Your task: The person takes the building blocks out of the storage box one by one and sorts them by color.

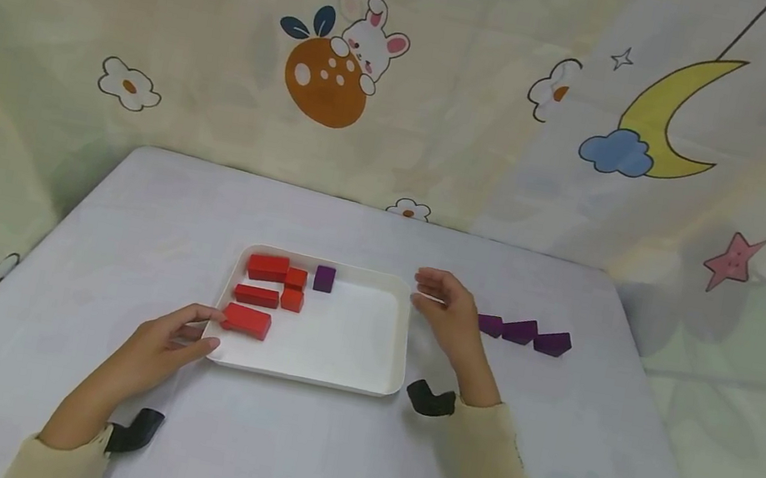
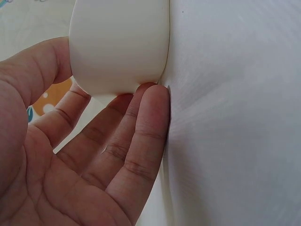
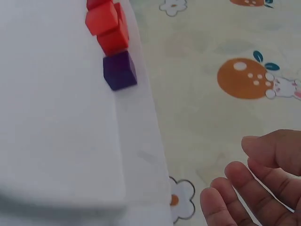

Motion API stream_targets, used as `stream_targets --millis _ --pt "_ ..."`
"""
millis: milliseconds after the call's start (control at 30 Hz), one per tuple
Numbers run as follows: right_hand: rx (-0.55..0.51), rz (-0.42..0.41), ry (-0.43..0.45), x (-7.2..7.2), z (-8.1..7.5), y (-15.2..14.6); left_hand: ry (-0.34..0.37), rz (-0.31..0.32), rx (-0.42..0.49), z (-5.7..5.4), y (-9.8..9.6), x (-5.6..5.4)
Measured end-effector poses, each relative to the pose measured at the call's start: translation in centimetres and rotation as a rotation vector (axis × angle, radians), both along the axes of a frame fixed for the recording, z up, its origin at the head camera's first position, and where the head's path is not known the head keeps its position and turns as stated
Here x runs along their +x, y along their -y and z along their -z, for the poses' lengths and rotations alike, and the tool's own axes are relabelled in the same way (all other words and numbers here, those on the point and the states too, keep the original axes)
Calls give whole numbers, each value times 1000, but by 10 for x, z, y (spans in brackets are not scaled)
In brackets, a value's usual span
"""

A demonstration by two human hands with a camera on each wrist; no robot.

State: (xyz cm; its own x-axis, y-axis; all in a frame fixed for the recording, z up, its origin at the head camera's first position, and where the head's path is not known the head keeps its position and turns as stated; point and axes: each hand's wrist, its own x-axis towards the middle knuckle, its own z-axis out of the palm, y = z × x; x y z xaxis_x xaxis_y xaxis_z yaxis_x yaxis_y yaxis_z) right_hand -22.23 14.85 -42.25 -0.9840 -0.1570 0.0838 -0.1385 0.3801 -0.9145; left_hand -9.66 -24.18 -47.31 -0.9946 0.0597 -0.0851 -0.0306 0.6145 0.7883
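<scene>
A shallow white tray [image 1: 335, 341] lies on the table, its left edge held by my left hand [image 1: 163, 346]. In the left wrist view, the thumb [image 2: 59, 59] and fingertips [image 2: 153, 101] meet the tray's outer wall [image 2: 120, 47]. Red blocks of various lengths stand along the tray's left side, including a long front block [image 1: 247, 321] beside the left fingers and a small cube [image 1: 292, 300]. One purple cube [image 1: 324, 279] sits near the back wall. Just off the tray's right edge, my right hand [image 1: 447, 313] hovers with loosely bent fingers, holding nothing.
Right of the right hand, several purple blocks [image 1: 520, 331] lie in a row on the white-covered table [image 1: 287, 451]. A patterned curtain [image 1: 455, 82] hangs behind the table and at both sides. Black pieces [image 1: 430, 399] stick out at both wrists.
</scene>
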Motion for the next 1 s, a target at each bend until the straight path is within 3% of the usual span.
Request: stream_targets --millis 233,433,700,1000 --pt "72 -126 118 -15 9 54 -27 7 14 0 1 -3" --pt "117 -156 179 -24 22 83 -18 0 18 1 0 -2" --pt "187 -79 188 -29 32 112 -19 -2 22 1 0 1" --pt "306 15 86 -26 35 130 -9 4 22 0 2 0"
